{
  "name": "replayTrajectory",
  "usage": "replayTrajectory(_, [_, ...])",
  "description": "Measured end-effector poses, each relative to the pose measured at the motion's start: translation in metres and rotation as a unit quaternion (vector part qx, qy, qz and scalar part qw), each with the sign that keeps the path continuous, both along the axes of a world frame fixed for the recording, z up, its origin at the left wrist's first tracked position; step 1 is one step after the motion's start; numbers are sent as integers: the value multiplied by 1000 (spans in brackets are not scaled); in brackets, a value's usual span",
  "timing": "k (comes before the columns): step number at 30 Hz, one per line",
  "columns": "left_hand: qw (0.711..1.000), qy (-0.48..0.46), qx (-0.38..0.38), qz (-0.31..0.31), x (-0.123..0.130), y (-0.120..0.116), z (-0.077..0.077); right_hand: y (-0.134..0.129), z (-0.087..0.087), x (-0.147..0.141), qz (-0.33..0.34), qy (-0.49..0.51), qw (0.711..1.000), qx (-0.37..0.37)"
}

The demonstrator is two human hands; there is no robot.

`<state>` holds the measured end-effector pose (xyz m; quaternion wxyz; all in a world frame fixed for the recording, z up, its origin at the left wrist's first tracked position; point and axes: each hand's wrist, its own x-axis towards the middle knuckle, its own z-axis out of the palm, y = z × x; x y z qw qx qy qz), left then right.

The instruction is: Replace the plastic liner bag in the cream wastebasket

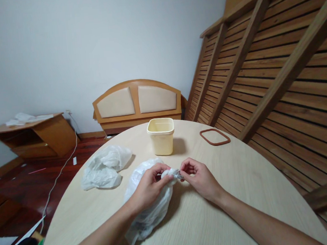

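A white plastic bag lies near the middle of the round table, partly under my left forearm. My left hand is closed on its gathered, twisted neck. At the right end of that twist, my right hand pinches the tip between thumb and fingers. Just beyond my hands stands an upright, open-topped yellow container. A second crumpled white plastic bag rests to the left. Farther right, a reddish-brown ring with rounded corners lies flat on the table.
The round wooden table fills the foreground. Behind it is a headboard. Slatted wooden panels lean on the right. A low wooden cabinet with white material on top stands left, near a cable on the floor.
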<state>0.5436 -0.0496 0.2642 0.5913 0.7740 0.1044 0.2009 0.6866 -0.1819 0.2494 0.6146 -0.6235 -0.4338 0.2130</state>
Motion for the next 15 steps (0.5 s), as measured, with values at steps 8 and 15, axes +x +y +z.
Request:
replayTrajectory(8, [998,16,18,64,-1,-1,4,-6,8,-8,55,-72,996,2])
replayTrajectory(15, [996,9,68,50,-6,-4,6,-5,3,-7,43,-80,996,-1])
